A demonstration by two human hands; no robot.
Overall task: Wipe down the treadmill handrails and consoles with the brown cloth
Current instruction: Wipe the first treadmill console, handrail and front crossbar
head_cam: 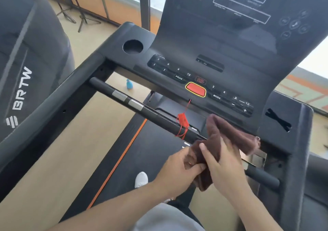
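Both hands hold the brown cloth (221,138) bunched just over the black crossbar handrail (152,114): the left hand (179,167) pinches its lower fold and the right hand (223,165) has its fingers curled over the cloth from the other side. The handrail's long axis runs from upper left to lower right, passing under the cloth, so most of its unwiped length lies up and to the left of the hands, past the red safety clip (182,122). The console button panel (200,85) lies just above the cloth, nearer the right hand.
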